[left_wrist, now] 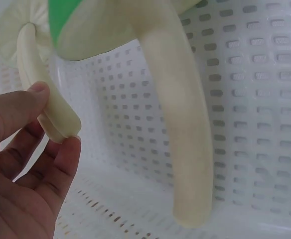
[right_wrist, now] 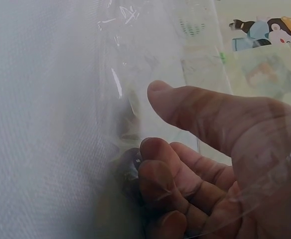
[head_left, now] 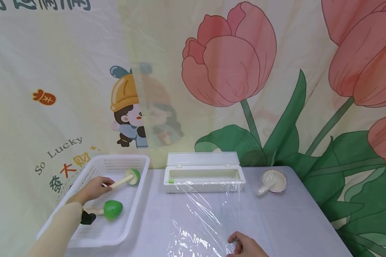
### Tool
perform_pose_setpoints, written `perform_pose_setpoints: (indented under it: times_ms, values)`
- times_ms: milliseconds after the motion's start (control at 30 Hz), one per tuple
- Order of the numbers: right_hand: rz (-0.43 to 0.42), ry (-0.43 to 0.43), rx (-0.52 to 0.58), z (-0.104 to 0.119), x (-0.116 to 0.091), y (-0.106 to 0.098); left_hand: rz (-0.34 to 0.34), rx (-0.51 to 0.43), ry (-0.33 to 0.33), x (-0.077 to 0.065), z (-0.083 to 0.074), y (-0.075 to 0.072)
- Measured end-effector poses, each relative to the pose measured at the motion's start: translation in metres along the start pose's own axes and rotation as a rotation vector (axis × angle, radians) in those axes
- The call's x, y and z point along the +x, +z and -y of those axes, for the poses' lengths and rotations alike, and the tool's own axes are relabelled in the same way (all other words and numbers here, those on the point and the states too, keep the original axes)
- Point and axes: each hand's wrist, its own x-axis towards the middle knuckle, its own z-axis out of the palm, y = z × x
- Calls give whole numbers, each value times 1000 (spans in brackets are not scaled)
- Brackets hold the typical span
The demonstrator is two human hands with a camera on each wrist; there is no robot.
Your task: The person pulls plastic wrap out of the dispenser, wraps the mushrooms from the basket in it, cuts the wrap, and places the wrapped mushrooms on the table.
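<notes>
My left hand (head_left: 94,189) is inside the white basket, pinching the pale stem of a green-capped toy mushroom (head_left: 133,176) between thumb and fingertips. In the left wrist view, that mushroom's stem (left_wrist: 61,112) shows its lower end at my fingers. A second green-capped toy mushroom (head_left: 113,210) lies nearer in the basket, below my wrist. At the front, my right hand (head_left: 247,246) is by the edge of a clear sheet of plastic wrap (head_left: 196,221). Seen from the right wrist, its thumb stands apart from loosely bent fingers, with film overlapping the hand.
The perforated white basket (head_left: 144,167) stands on the left of the table. A white wrap dispenser (head_left: 204,187), lid raised, sits at the back middle, with film drawn from it toward me. A film-wrapped mushroom (head_left: 275,180) lies back right. A printed cloth (head_left: 161,35) hangs behind.
</notes>
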Motion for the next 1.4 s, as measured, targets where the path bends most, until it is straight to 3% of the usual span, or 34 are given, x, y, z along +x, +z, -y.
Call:
perform_pose_setpoints:
  times_ms: [533, 800, 1033, 1233, 1400]
  values:
    - [-1, 12, -16, 0, 0, 2, 4, -17, -37, -17, -7, -17]
    - [4, 10, -11, 0, 2, 3, -27, -4, -20, -22, -24, -27]
    - [9, 39, -18, -1, -1, -1, -90, -36, 70, -22, -59, -30]
    - [17, 100, -22, -5, -7, -14, -164, -75, 153, -25, -104, -27]
    - [15, 167, -23, -8, -12, -25, -189, -55, 209, -33, -144, -23]
